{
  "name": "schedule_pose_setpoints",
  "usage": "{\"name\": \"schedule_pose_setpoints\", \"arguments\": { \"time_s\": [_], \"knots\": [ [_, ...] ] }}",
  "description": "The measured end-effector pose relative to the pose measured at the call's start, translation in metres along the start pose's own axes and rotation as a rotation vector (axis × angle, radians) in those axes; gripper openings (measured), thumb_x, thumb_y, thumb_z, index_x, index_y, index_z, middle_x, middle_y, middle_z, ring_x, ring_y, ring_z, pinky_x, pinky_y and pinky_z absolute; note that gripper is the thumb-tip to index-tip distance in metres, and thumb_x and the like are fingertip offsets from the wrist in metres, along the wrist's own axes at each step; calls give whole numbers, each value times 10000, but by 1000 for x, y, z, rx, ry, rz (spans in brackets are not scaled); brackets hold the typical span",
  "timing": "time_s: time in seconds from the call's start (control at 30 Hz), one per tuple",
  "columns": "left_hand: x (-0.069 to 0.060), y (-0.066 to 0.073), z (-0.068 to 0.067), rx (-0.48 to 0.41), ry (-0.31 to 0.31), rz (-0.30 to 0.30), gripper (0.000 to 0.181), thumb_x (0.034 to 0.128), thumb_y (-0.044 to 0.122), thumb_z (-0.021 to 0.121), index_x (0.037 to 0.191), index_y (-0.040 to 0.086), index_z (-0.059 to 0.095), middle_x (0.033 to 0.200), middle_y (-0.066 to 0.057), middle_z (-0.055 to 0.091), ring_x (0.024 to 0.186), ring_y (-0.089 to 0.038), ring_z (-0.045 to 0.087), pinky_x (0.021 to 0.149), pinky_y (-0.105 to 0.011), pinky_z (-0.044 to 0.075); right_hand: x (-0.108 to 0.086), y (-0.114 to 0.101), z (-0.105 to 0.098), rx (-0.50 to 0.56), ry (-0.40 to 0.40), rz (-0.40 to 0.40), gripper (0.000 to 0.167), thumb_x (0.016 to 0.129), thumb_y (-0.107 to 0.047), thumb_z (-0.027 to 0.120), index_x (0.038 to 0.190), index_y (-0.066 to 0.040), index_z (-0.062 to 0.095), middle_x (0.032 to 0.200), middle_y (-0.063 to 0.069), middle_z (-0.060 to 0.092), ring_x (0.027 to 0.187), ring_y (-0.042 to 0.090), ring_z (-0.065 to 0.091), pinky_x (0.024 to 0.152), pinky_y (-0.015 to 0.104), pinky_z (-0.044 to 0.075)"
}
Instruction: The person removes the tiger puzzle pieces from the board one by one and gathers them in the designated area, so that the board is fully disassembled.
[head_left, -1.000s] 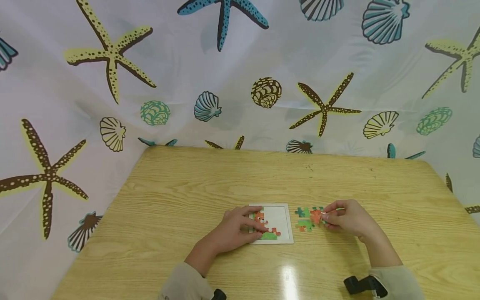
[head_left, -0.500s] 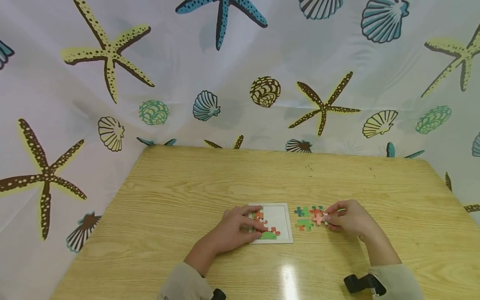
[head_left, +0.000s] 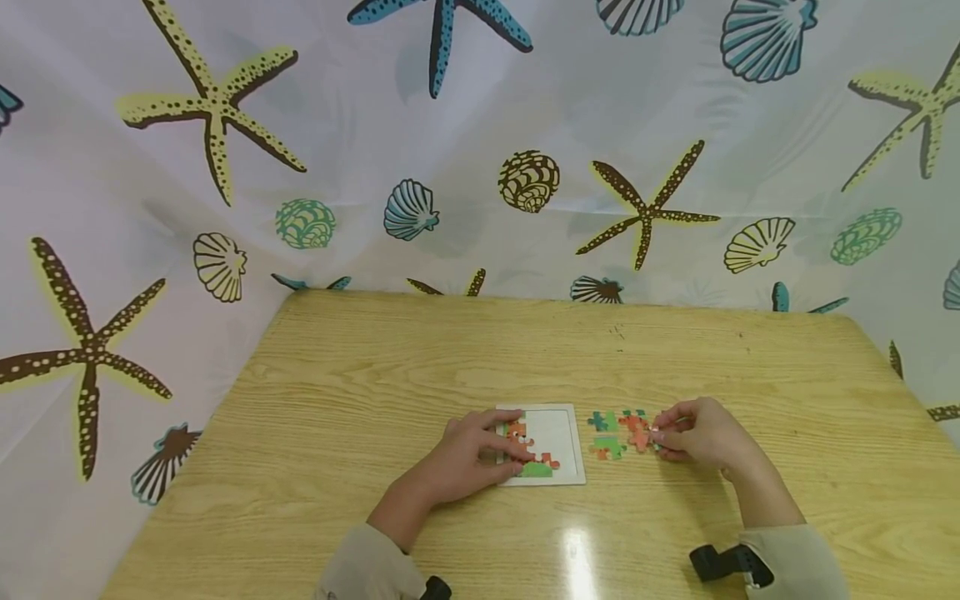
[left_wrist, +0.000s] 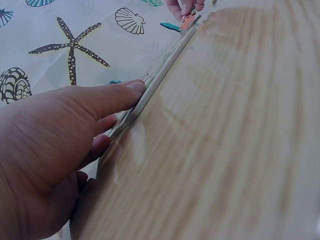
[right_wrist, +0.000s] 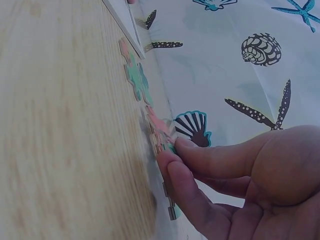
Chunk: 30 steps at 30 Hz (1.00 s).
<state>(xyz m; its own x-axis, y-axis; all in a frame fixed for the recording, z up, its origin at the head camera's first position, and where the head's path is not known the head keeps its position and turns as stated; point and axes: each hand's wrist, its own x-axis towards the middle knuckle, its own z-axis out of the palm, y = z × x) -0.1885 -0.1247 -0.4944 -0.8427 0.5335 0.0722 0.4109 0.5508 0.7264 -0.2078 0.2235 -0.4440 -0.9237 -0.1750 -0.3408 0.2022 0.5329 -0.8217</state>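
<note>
My left hand (head_left: pixel 468 457) rests on the left part of a white framed puzzle board (head_left: pixel 553 435), its fingers reaching across the pieces laid there. Those fitted pieces (head_left: pixel 537 470) show orange and green, with part of an animal's face. In the left wrist view the thumb (left_wrist: pixel 117 99) lies along the board's edge. To the right of the board, my right hand (head_left: pixel 697 435) pinches an orange puzzle piece (head_left: pixel 639 439) between thumb and fingers, low over the table. The fingertips hide part of it. Several loose green and orange pieces (head_left: pixel 609 448) lie between board and hand.
Everything sits on a wood-grain table (head_left: pixel 390 350). A white cloth (head_left: pixel 465 242) printed with starfish and shells hangs behind it and on the left. A black strap mount (head_left: pixel 716 564) is on the right wrist.
My right hand has shifted slightly rightward with the orange puzzle piece, and the piece has turned a little. The left hand stays in place on the board. The head view drifts slightly.
</note>
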Motion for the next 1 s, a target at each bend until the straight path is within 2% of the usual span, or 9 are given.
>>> {"name": "schedule_pose_setpoints", "arguments": {
  "time_s": [0.47,1.0],
  "knots": [
    [0,1,0,8,9,-9,137,910,285,747,1036,304,797,1540,13,465,1440,-332,366,1099,-609,208,-1,1,1,-15,-17,28,194,926,28,665,1079,139,619,933,169,672,730,141,674,654,271,597],
    [0,-1,0,19,10,-7,142,909,306,746,1041,329,792,1537,27,468,1438,-308,373,1097,-606,216,-5,-3,3,-117,42,45,123,893,-32,723,923,80,680,843,140,707,671,147,662,615,290,576]
  ]
}}
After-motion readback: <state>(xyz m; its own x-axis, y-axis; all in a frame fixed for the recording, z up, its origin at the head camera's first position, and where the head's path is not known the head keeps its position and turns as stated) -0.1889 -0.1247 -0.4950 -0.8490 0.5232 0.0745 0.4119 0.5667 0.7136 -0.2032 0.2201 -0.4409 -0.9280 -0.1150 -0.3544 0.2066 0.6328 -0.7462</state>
